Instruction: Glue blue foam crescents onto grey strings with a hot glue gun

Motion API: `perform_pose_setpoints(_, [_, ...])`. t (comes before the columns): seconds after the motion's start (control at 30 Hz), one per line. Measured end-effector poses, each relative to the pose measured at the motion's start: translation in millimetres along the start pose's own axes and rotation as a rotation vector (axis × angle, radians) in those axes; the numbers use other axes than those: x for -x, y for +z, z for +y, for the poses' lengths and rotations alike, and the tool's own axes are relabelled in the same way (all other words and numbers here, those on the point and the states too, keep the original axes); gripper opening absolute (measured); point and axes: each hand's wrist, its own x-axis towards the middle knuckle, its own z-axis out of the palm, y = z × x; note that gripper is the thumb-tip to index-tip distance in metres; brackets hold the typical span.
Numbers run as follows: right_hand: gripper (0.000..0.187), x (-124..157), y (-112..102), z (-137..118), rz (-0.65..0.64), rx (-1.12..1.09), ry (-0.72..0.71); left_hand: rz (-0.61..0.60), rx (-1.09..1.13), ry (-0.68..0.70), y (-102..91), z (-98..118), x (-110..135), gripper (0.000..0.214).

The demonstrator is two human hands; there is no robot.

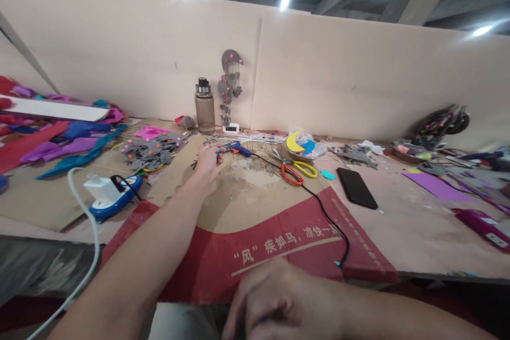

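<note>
My left hand [209, 162] reaches over the cardboard sheet [223, 207], its fingers closed in a pinch. A small dark thing shows at the fingertips, too small to name. Just right of these fingers lies a blue glue gun [241, 149], its tip towards the hand; whether they touch I cannot tell. My right hand [274, 297] is near, at the front edge of the red printed part, fingers curled in with nothing visible in them. Scissors with red and yellow handles [292, 174] lie right of the gun, beside a bowl holding a yellow moon shape [294, 142].
A black phone [356, 187] lies to the right. At the left are a blue power strip [115, 199] with a white charger, grey felt pieces [149, 151] and coloured felt [75, 141]. A bottle [205, 109] stands by the wall. A black cord [326, 212] crosses the cardboard.
</note>
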Motion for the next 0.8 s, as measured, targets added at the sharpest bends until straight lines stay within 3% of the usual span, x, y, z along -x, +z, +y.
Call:
perform_pose_setpoints(0.13, [0.028,25,-42,-6,0.348,0.313,0.206,-0.010,-0.013,0.004,-0.9,-3,0,0.020])
perform_pose_setpoints(0.2, [0.045,43,-57,6,0.457,0.566,0.429,-0.024,-0.016,0.010,-1.2,-4,0,0.020])
perform_pose_setpoints(0.27, [0.066,59,-63,16,0.460,0.744,0.686,-0.036,-0.022,0.017,-1.1,-6,0,0.020])
perform_pose_setpoints(0.33, [0.077,65,-56,16,0.357,0.761,0.801,-0.055,-0.046,0.034,-0.5,-9,0,0.021])
perform_pose_setpoints(0.4, [0.078,59,-43,5,0.168,0.630,0.685,-0.089,-0.094,0.057,0.8,-12,1,0.023])
perform_pose_setpoints(0.5, [0.048,32,-26,-14,-0.221,0.232,0.209,-0.152,-0.174,0.082,3.8,-16,5,0.027])
perform_pose_setpoints(0.57, [0.043,8,-25,-15,-0.167,0.128,0.058,-0.189,-0.216,0.095,5.7,-18,9,0.026])
perform_pose_setpoints(0.7, [0.035,-42,-35,7,0.183,0.344,0.149,-0.240,-0.291,0.118,7.5,-19,14,0.014])
perform_pose_setpoints(0.77, [0.029,-66,-34,14,0.176,0.458,0.065,-0.230,-0.327,0.139,7.4,-21,15,0.011])
perform_pose_setpoints(0.8, [0.026,-77,-30,15,0.068,0.494,-0.024,-0.233,-0.354,0.155,7.2,-22,15,0.010])
